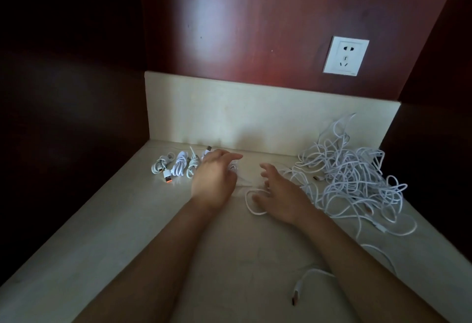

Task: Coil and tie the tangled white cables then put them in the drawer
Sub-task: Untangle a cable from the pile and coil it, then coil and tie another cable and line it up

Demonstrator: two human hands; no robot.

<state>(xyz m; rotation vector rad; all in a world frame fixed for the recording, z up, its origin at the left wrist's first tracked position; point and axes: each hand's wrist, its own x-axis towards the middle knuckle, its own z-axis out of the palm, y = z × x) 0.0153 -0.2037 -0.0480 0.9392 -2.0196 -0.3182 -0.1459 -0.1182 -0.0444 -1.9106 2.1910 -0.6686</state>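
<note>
- The counter (122, 225) is bare along its left edge and front left corner, so there is open passage there.
- A row of coiled cables (178, 165) sits by the back edge, left of centre.
- A tangled cable heap (352, 174) fills the back right corner and spreads along the right edge.
- A loose cable end (296, 294) trails across the front right.
- A low backsplash (255, 118) closes the back edge.

This looks like a domestic room alcove: a pale stone desk (122, 225) with a matching upstand (229, 115) lies below a white wall socket (346, 56), which sits in dark red wooden panelling (268, 11).
</note>
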